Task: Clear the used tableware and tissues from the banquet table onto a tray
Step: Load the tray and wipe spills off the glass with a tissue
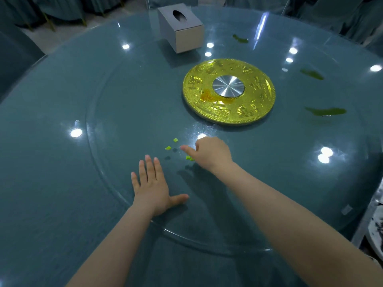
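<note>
Far left of the gold disc [229,91], chairs [14,48] in teal covers stand around the table [41,141], and a pale floor [62,36] shows between them. The table is round, with teal cloth under a glossy top that mirrors many ceiling lamps as white spots [76,132]. On it lies a big glass turntable [92,121], and the disc sits at its middle.

Below and left of the disc, the left hand [152,189] lies flat on the glass near the turntable's rim, with fingers straight and spread and the thumb out to the side; it holds nothing.

Above and left of the disc stands a grey tissue box [180,27] with an oval hole on top.

Just below the disc, slightly left, a few small green scraps [175,140] lie on the glass. The right hand [211,154] is over them, its index finger pointing left and its other fingers curled under. I cannot tell if it holds a scrap.

The disc itself has a silver hub [228,87] and an orange stain [207,97] on its left part.

Right of the disc, three dark green leaves [325,111] lie well apart on the glass.

Far right and below the disc, beyond the table's edge, part of a white dish [376,228] with dark specks is seen.
</note>
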A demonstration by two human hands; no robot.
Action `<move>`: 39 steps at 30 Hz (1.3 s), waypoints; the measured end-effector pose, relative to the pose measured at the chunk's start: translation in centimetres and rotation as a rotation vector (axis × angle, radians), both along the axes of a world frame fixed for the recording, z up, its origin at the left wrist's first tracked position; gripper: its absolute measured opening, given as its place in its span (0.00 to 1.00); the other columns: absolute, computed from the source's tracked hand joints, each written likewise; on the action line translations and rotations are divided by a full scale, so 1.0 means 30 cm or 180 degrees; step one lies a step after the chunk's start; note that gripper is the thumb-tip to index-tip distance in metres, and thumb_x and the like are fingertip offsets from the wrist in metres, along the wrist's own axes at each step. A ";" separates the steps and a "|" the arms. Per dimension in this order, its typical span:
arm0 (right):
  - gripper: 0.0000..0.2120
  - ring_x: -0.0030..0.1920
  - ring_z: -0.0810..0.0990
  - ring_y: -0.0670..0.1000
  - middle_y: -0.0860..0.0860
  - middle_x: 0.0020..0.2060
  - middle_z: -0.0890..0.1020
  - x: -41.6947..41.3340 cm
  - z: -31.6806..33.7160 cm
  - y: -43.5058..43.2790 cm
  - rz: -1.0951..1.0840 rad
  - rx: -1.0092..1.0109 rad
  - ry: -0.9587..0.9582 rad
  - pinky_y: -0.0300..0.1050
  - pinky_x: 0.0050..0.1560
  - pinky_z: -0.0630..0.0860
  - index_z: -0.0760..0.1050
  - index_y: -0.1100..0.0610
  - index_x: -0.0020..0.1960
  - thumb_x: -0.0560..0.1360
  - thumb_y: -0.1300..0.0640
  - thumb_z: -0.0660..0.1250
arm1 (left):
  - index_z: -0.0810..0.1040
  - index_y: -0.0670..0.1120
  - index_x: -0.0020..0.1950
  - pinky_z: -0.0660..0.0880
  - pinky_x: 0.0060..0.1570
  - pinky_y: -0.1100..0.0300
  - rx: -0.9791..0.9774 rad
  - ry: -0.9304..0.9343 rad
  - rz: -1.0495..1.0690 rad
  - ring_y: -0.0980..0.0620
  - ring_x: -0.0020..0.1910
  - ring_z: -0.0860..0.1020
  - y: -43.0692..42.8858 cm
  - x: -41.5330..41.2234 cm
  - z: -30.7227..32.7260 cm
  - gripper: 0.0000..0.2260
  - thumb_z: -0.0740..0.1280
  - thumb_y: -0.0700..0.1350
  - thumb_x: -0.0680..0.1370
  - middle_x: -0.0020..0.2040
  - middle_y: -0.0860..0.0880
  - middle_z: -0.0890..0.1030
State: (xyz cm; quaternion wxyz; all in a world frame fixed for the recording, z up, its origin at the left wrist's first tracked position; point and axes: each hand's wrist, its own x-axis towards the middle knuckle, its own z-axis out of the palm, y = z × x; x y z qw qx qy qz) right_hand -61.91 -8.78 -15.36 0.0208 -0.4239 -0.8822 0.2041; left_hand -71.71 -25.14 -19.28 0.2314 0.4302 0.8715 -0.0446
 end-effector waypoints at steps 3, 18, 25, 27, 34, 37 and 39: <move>0.32 0.34 0.72 0.54 0.49 0.29 0.71 -0.027 -0.022 -0.017 0.0687 0.0651 -0.0701 0.43 0.27 0.55 0.65 0.54 0.30 0.71 0.26 0.51 | 0.24 0.41 0.71 0.33 0.70 0.40 0.0026 -0.0020 -0.0001 0.42 0.73 0.28 -0.001 0.008 -0.003 0.64 0.53 0.80 0.57 0.73 0.42 0.25; 0.23 0.29 0.60 0.52 0.51 0.24 0.60 0.024 -0.009 -0.017 -0.0472 -0.0930 0.1100 0.45 0.28 0.53 0.55 0.53 0.28 0.79 0.51 0.59 | 0.25 0.40 0.72 0.33 0.70 0.40 0.0086 -0.0056 0.0061 0.42 0.73 0.28 0.003 0.044 -0.009 0.65 0.52 0.81 0.56 0.74 0.42 0.26; 0.17 0.19 0.65 0.44 0.48 0.22 0.66 0.115 0.044 -0.012 -0.2103 -0.4908 0.3852 0.31 0.14 0.55 0.66 0.53 0.29 0.77 0.55 0.57 | 0.25 0.40 0.72 0.33 0.70 0.40 0.0024 -0.0050 0.0050 0.41 0.73 0.28 -0.001 0.052 0.003 0.64 0.54 0.81 0.58 0.73 0.41 0.25; 0.11 0.20 0.67 0.44 0.49 0.24 0.70 0.131 0.049 -0.021 -0.2047 -0.5039 0.3841 0.31 0.14 0.57 0.70 0.55 0.37 0.77 0.58 0.55 | 0.25 0.40 0.72 0.33 0.70 0.40 0.0020 -0.0056 0.0048 0.41 0.73 0.28 -0.002 0.052 0.005 0.64 0.54 0.80 0.59 0.73 0.41 0.26; 0.12 0.20 0.60 0.41 0.46 0.27 0.69 0.064 0.037 -0.016 -0.1682 -0.4098 0.2646 0.32 0.16 0.53 0.74 0.55 0.42 0.81 0.52 0.60 | 0.25 0.40 0.72 0.33 0.70 0.40 0.0000 -0.0038 0.0050 0.41 0.73 0.28 0.000 0.050 0.010 0.64 0.55 0.80 0.59 0.73 0.41 0.26; 0.21 0.21 0.59 0.46 0.47 0.25 0.65 0.003 0.033 0.001 -0.1374 -0.3197 0.2024 0.35 0.21 0.54 0.66 0.53 0.32 0.79 0.43 0.61 | 0.25 0.40 0.72 0.33 0.70 0.40 0.0011 -0.0027 0.0046 0.41 0.73 0.28 0.000 0.051 0.009 0.63 0.56 0.80 0.60 0.74 0.41 0.26; 0.27 0.23 0.59 0.49 0.48 0.23 0.61 -0.048 0.027 0.018 -0.0863 -0.1978 0.1352 0.42 0.25 0.55 0.58 0.53 0.28 0.77 0.37 0.60 | 0.26 0.40 0.72 0.34 0.70 0.40 0.0014 -0.0013 0.0043 0.41 0.73 0.28 -0.001 0.053 0.009 0.63 0.56 0.80 0.60 0.74 0.41 0.26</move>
